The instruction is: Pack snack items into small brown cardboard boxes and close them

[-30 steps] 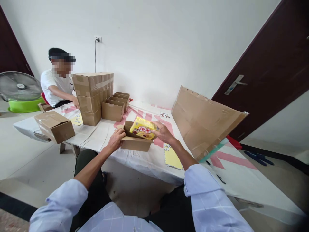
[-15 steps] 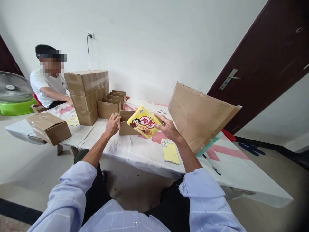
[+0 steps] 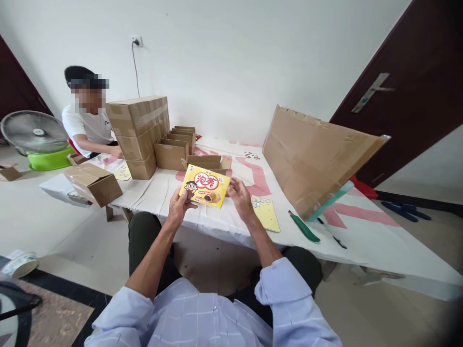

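My left hand grasped the yellow pack at its lower left corner, thumb on the printed face. From those fingers the pack lay up and to the right, printed face toward me. Its long axis ran left to right, dipping slightly on the right. My right hand stood just beside the right edge, fingers loosely bent; could not tell whether they touched it. The left was the nearer of the 2, being in contact.

Label: 2 large red characters, 泡芙, within a red-bordered white patch; a cartoon figure at left, filled pastries below. Smaller print not legible.

To the right on the table: a yellow sheet with pale shapes, no readable text, then a long green object.

Directly beyond the pack, partly behind it: an open carton. Further back, a row of open cartons stood beside a stack of taped cartons, 3 high; no lettering made out on either. Past the stack, at left, sat a co-worker; the small dark shirt mark was unreadable.
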Demonstrator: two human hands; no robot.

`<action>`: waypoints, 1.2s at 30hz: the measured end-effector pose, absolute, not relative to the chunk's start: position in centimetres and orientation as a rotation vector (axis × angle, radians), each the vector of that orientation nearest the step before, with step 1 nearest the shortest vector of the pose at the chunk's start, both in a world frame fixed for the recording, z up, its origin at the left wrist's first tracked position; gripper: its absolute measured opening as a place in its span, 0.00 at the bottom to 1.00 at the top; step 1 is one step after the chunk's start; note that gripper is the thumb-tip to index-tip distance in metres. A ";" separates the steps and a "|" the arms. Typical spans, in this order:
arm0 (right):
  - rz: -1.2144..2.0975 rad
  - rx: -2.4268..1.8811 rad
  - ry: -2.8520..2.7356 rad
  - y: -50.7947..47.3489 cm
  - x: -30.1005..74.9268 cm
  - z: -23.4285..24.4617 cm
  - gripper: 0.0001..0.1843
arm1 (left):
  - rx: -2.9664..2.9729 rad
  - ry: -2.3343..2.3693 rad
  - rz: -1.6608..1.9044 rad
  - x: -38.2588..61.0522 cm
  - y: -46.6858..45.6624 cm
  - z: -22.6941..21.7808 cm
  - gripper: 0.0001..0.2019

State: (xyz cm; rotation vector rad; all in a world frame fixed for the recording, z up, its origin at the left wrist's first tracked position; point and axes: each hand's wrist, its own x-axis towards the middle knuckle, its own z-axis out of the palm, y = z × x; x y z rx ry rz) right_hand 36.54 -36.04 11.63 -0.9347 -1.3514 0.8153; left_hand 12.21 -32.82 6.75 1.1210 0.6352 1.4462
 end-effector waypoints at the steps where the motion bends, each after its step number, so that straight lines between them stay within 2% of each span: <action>1: 0.803 -0.915 -1.343 -36.3 35.7 10.9 0.45 | 1.084 0.648 1.473 12.6 -32.8 6.6 0.34; 5: 0.714 -0.896 -1.323 -36.3 33.3 9.2 0.48 | 1.056 0.670 1.513 13.6 -32.5 6.9 0.34; 11: 0.625 -0.881 -1.310 -34.0 33.2 9.1 0.46 | 1.238 0.764 1.444 13.1 -31.1 7.4 0.32; 23: 0.865 -1.199 -1.174 -34.7 33.7 0.8 0.50 | 1.261 0.996 1.103 12.8 -30.5 0.5 0.29; 36: 0.858 -1.286 -1.123 -34.8 34.0 -0.5 0.49 | 1.245 1.015 1.041 13.9 -29.9 -0.7 0.37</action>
